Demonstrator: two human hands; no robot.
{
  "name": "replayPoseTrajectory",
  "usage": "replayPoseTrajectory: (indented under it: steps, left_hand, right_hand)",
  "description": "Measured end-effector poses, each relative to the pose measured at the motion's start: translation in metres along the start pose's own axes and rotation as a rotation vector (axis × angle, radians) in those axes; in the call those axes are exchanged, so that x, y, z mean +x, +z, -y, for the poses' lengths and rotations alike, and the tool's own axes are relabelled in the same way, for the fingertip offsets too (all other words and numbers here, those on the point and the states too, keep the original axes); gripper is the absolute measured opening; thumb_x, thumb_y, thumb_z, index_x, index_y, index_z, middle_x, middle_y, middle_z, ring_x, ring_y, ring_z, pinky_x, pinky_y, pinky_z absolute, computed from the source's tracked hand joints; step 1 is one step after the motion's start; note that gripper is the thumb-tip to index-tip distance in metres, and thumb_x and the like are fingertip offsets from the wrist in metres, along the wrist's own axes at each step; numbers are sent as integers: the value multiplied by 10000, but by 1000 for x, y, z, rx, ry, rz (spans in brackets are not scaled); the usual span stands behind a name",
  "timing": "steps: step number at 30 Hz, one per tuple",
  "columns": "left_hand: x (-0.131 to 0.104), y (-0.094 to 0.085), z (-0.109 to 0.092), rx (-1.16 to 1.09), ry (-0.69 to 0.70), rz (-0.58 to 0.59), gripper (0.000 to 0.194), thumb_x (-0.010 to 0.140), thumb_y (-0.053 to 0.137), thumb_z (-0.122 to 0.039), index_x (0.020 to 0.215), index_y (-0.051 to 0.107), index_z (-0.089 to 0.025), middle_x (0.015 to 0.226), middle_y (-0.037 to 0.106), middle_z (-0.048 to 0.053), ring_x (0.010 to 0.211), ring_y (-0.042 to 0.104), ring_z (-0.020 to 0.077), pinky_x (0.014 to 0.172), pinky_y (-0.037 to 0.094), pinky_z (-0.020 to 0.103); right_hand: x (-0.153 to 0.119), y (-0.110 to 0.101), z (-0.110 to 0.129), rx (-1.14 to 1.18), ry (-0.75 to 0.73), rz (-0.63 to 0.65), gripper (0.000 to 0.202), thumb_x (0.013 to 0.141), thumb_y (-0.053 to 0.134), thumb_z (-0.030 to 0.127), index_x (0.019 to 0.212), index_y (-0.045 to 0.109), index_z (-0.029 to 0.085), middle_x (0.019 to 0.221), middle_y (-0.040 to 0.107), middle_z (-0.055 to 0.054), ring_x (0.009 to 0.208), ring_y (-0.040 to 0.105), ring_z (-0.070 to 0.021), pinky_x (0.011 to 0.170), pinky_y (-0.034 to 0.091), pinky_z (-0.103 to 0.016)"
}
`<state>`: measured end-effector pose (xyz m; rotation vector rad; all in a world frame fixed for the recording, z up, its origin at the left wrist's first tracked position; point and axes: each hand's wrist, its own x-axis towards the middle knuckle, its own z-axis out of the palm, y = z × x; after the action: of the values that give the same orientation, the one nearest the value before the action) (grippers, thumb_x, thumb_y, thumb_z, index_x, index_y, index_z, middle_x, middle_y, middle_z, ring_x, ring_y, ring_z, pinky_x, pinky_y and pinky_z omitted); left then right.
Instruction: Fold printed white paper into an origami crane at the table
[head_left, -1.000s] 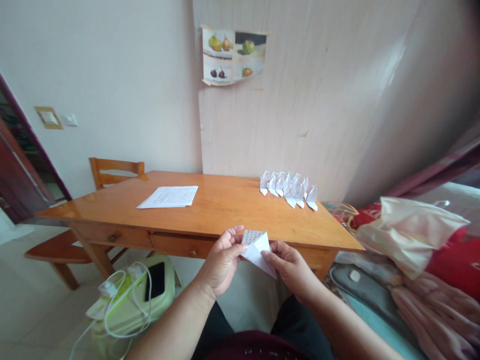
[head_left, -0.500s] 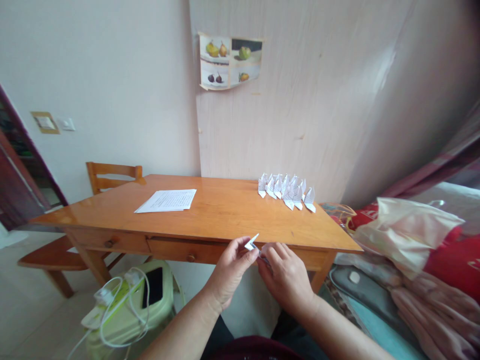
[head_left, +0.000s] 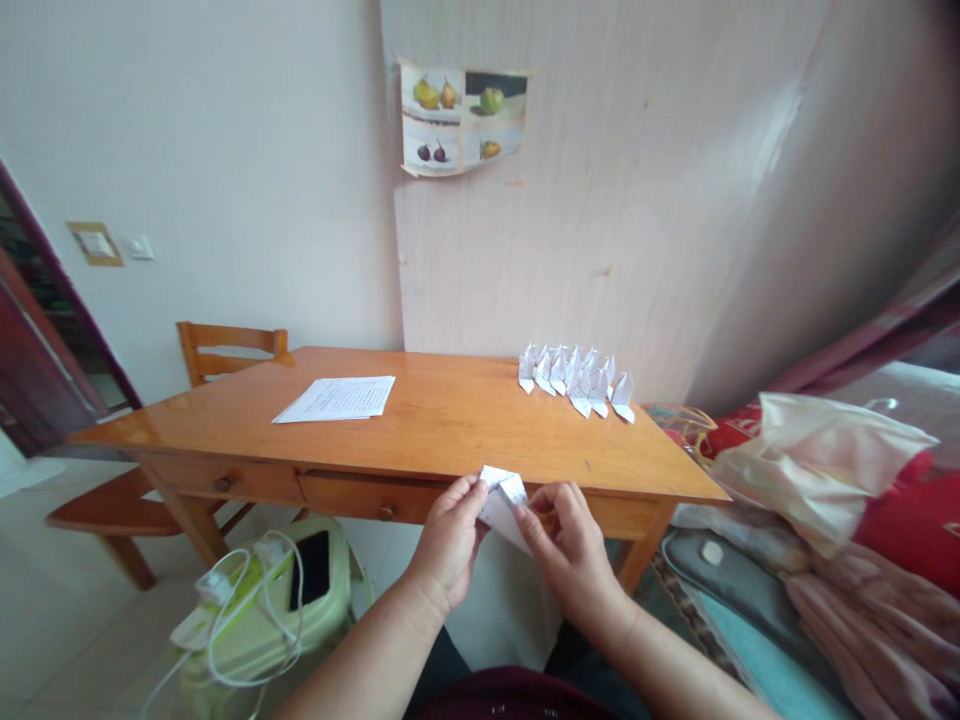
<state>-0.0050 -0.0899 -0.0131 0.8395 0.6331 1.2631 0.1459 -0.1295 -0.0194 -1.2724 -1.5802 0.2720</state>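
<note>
Between my two hands is a small piece of folded white paper [head_left: 501, 508], held up just in front of the table's near edge. My left hand [head_left: 448, 540] pinches its left side between thumb and fingers. On the other side, my right hand [head_left: 568, 545] grips its right edge, thumb lying across the paper and fingers curled behind. Faint print shows on its upper folds. At the table's back right stand several folded paper pieces [head_left: 577, 380] with pointed tips, grouped closely. A stack of printed sheets [head_left: 337, 398] lies on the left half of the table.
The wooden table [head_left: 450, 430] has drawers along its front. A pale green stool-like case [head_left: 315, 600] with a phone [head_left: 310, 570] and white cables stands below left. Bags [head_left: 825, 460] and cloth are heaped at right. A wooden chair [head_left: 232, 345] stands behind the table's left end.
The folded paper has turned from edge-on to showing its broad face. My right hand has shifted its grip, its thumb now on the paper's front.
</note>
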Motion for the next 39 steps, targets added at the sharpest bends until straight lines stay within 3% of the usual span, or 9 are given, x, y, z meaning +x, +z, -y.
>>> replayPoseTrajectory:
  steps: [5,9,14,18,23,27,31,36,39]
  left_hand:
    - [-1,2,1,62,45,3,411,778,767,-468,1067,695,-185,978,720,50,842,645,165,793,481,274]
    - [0,0,2,102,50,-31,439,777,761,-483,1100,684,-195,961,720,42,820,641,160,755,475,263]
    - [1,-3,1,149,43,-36,374,767,776,-444,1000,700,-161,908,715,52,778,628,154,719,459,258]
    - [2,0,-6,33,3,-52,296,750,790,-357,911,684,-133,834,698,45,731,614,139,712,465,257]
    - [2,3,-12,-82,-13,-68,256,713,780,-217,929,672,-132,895,715,53,800,647,143,757,481,249]
    - [4,0,-11,38,8,-63,342,736,763,-277,1033,660,-142,936,716,60,779,643,143,720,481,251]
    - [16,-4,-9,261,57,-110,454,766,728,-331,1172,611,-167,841,694,28,674,616,133,623,446,233]
    - [56,-10,-9,491,228,-156,459,819,662,-311,1241,562,-160,856,694,46,669,624,139,611,456,228]
    - [87,-13,-10,597,252,-171,435,835,628,-272,1248,553,-157,860,690,49,638,612,137,598,460,233]
  right_hand:
    - [5,4,1,342,316,40,346,877,632,554,890,562,215,798,598,-26,717,533,-185,639,417,-305]
    - [4,7,4,619,515,307,412,847,648,592,892,588,186,701,605,-8,592,490,-144,551,342,-271]
    - [1,10,1,707,503,360,406,784,729,554,832,593,175,657,581,14,550,459,-115,541,327,-254]
    - [2,10,-3,712,503,387,389,788,734,535,841,593,176,645,571,20,544,445,-107,534,311,-246]
    - [0,9,-5,731,479,416,385,796,731,535,806,579,182,641,567,21,562,451,-110,562,319,-248]
    - [1,9,-9,713,477,395,381,806,721,535,821,581,181,649,568,18,567,450,-114,566,316,-254]
    - [10,6,-12,654,485,329,381,818,698,545,840,601,178,656,586,9,579,466,-124,567,330,-259]
    - [29,1,-17,549,475,164,410,818,667,562,968,639,182,828,653,-32,714,556,-165,611,406,-266]
    - [40,-3,-24,473,513,73,431,796,676,547,1017,628,181,866,652,-45,722,560,-176,593,421,-275]
